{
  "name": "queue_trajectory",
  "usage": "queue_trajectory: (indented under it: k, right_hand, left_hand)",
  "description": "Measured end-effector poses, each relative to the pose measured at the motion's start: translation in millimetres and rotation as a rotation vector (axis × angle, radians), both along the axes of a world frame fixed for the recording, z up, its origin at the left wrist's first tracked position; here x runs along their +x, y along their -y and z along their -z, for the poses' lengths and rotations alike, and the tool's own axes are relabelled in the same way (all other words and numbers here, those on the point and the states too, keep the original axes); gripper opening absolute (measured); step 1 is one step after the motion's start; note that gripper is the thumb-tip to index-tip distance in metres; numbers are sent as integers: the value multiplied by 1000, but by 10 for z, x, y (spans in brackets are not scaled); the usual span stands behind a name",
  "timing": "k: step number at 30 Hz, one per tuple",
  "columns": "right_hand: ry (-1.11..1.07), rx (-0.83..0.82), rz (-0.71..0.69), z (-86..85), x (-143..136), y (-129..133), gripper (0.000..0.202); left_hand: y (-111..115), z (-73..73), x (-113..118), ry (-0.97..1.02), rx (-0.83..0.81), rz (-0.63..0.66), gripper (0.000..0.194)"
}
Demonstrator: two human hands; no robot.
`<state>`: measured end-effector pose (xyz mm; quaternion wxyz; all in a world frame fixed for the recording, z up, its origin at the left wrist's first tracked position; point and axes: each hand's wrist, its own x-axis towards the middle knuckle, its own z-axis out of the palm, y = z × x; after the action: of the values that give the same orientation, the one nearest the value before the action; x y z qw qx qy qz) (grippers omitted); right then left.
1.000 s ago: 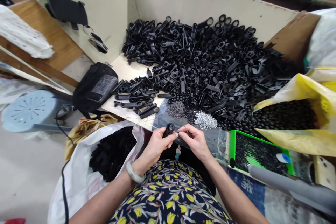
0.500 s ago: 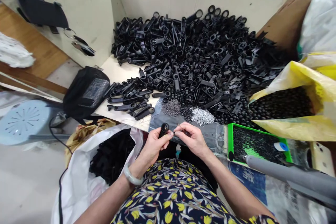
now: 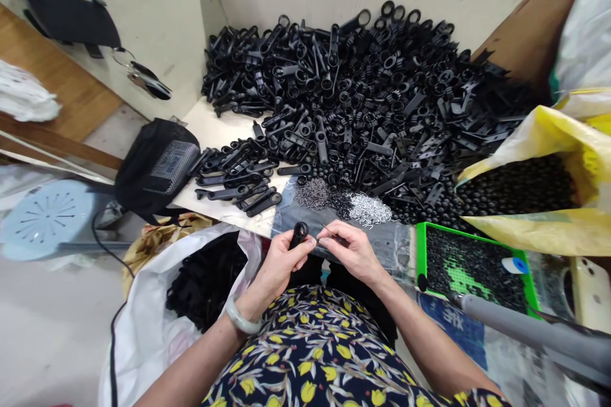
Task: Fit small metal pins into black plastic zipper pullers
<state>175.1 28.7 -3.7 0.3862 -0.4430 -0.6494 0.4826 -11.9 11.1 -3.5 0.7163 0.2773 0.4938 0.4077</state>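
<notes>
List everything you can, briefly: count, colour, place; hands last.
Bench: one, pale, centre
Lever-like parts: uncountable, black, centre
Pins: uncountable, white, bench
Bits: uncountable, grey, beside pins
Bag: one, yellow, right
Beads: uncountable, black, right
Tray: one, green, right
Phone: one, pale, far right
Pouch: one, black, left
Keyring: one, silver, upper left
Stool: one, blue, far left
Sack: one, white, lower left
Left hand: one, bare, centre, holding black ringed part
Right hand: one, bare, centre, pinching thin piece

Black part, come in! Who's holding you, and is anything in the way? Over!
Left hand holding black part, round end showing. Right hand pinching thin stick, close by. White pins piled just beyond right hand, not between hands.
</notes>
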Motion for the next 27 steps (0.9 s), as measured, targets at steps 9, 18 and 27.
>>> queue_trajectory:
  k: [9, 18, 27]
  right_hand:
    - [-9, 13, -14, 8, -9, -4, 10]
    - [-14, -4, -52, 2, 9, -25, 11]
    - [-23, -43, 130, 7, -65, 90, 10]
  left_hand:
    - [-17, 0, -4, 18, -2, 4, 29]
    - [-2, 12, -4, -6, -27, -2, 34]
    - [-20, -6, 50, 128, -118, -30, 35]
